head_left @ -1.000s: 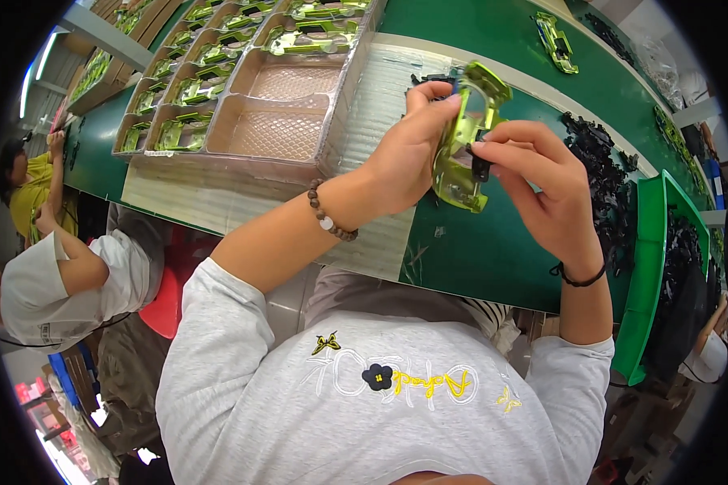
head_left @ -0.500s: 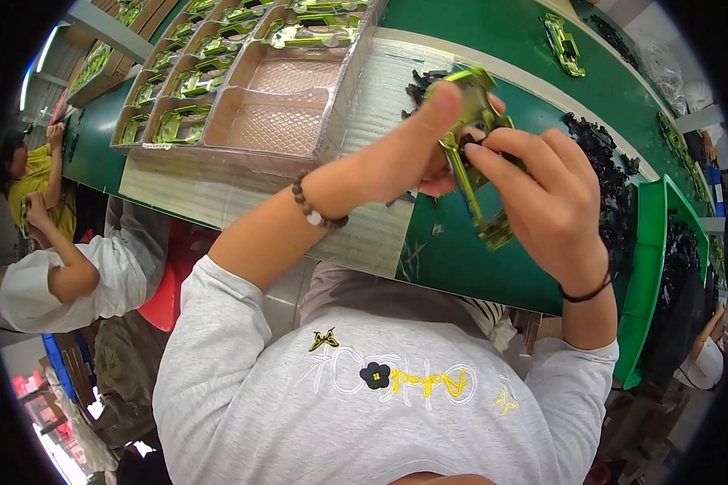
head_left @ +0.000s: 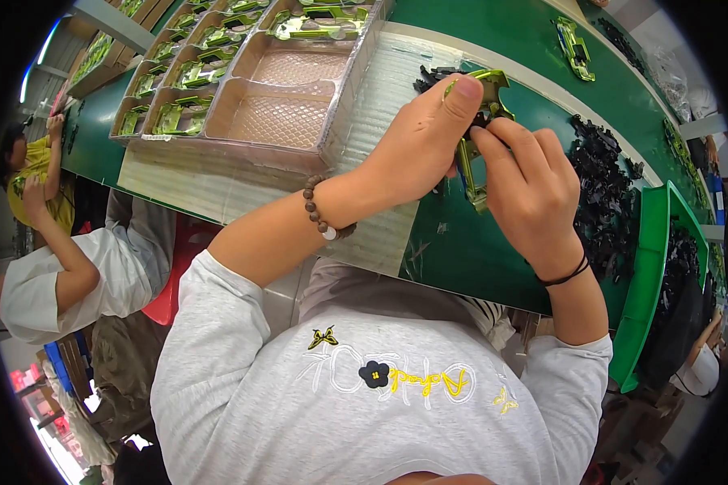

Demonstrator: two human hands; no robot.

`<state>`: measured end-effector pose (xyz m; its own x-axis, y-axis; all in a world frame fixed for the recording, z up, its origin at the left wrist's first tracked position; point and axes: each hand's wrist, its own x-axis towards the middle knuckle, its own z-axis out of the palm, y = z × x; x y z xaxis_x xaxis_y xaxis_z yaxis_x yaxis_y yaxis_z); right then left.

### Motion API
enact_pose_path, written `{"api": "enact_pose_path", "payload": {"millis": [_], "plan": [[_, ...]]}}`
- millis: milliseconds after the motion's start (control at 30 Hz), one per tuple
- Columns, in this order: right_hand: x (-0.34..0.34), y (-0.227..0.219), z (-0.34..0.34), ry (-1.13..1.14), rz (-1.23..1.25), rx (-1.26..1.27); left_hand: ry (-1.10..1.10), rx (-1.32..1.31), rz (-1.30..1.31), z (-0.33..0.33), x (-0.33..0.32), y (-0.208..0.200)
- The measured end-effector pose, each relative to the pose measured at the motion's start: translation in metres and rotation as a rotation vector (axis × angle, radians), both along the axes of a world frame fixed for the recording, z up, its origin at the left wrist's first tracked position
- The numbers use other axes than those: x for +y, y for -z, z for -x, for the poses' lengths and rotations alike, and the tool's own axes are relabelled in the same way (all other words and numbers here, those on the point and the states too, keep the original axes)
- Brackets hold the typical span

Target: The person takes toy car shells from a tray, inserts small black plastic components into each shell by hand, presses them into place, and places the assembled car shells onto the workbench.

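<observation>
My left hand (head_left: 433, 133) grips a shiny lime-green plastic frame (head_left: 476, 192), its thumb pressed along the upper part. The frame is held tilted above the table, its lower end pointing toward me. At the frame's middle, my right hand (head_left: 530, 174) has thumb and fingers pinched on a small black plastic piece (head_left: 482, 119). Most of that piece is hidden by the fingers. Behind my left hand lies a small heap of black pieces (head_left: 435, 77). A larger pile of black plastic pieces (head_left: 603, 194) spreads to the right of my right hand.
A compartmented tray (head_left: 325, 153) at left holds several green frames. Another green frame (head_left: 574, 50) lies on the green table (head_left: 453, 250) at the far right. A green bin (head_left: 653, 267) with black parts stands right. Co-workers (head_left: 73, 267) sit at left.
The green frame has turned and shifted slightly away from me. My right hand has moved left and closer to my left thumb, still pinching at the frame's middle.
</observation>
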<state>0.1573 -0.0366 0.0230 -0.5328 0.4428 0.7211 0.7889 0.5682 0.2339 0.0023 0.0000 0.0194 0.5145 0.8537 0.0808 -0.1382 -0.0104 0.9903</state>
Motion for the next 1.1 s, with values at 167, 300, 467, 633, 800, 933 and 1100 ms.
{"api": "enact_pose_path", "payload": {"millis": [167, 300, 467, 633, 800, 933, 1100], "plan": [[0.000, 0.005, -0.006, -0.060, -0.042, 0.055, 0.041, -0.013, 0.099, -0.001, 0.000, 0.002], [-0.004, 0.001, -0.004, -0.011, 0.002, 0.024, 0.039, 0.027, 0.067, -0.002, -0.003, 0.002], [-0.006, 0.005, -0.003, 0.002, -0.009, 0.048, -0.010, -0.019, 0.060, -0.003, -0.004, 0.001], [-0.006, 0.006, -0.004, -0.016, -0.047, 0.035, 0.023, -0.073, 0.017, -0.002, -0.004, 0.000], [-0.006, 0.010, -0.003, 0.018, -0.104, 0.042, 0.000, -0.069, -0.005, -0.003, -0.008, 0.004], [-0.008, 0.004, -0.004, -0.012, -0.081, 0.012, 0.026, -0.040, 0.060, -0.002, -0.005, 0.004], [-0.010, -0.001, -0.005, 0.030, -0.066, 0.016, 0.007, -0.054, 0.052, -0.002, -0.007, 0.002]]}}
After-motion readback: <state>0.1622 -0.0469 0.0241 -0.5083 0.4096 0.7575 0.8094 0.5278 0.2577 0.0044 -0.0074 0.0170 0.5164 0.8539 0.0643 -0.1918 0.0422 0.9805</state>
